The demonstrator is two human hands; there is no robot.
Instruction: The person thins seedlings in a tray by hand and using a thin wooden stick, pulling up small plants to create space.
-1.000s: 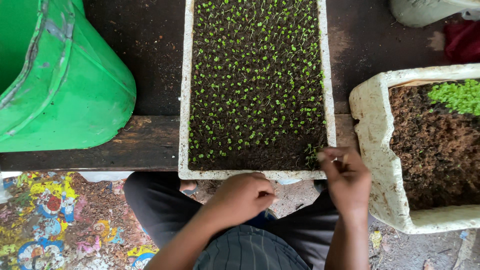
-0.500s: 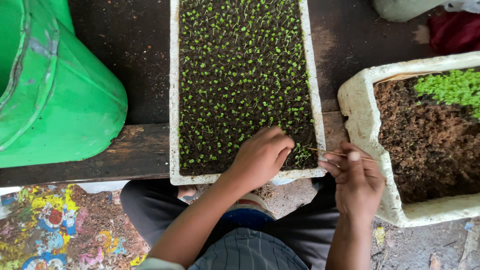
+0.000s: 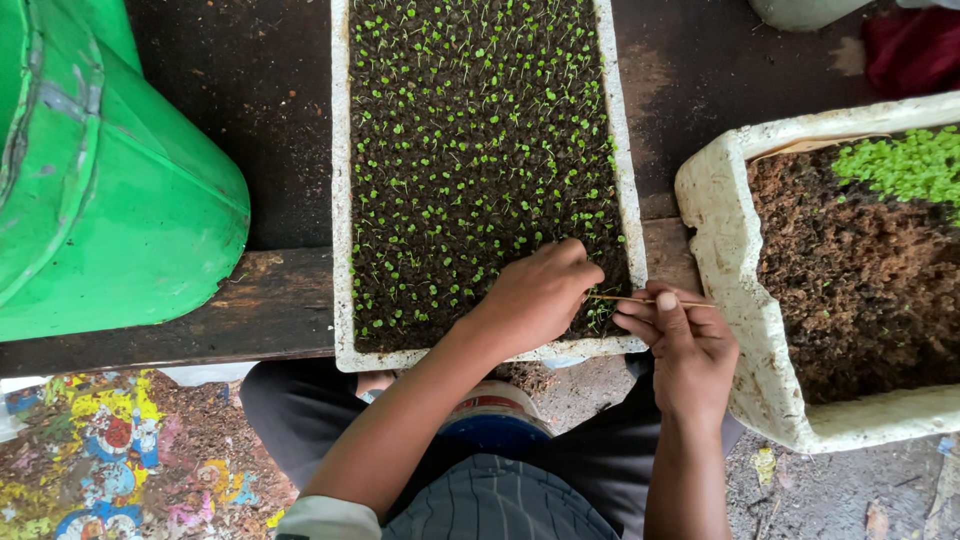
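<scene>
left hand (image 3: 535,295) lying curled on seedling tray (image 3: 340,200) soil, grip unclear, right hand (image 3: 685,345) pinching thin stick (image 3: 650,300) just beside, tip pointing at left fingers

A dark wooden desk (image 3: 270,200) with a worn front edge fills the scene under soft daylight. Below it, the floor (image 3: 850,500) is grey and dirty, and a colourful patterned mat (image 3: 110,460) lies at the left.

Rough white foam tray (image 3: 341,200), glossy green plastic tub (image 3: 110,200), weathered wooden bench (image 3: 270,300)
</scene>
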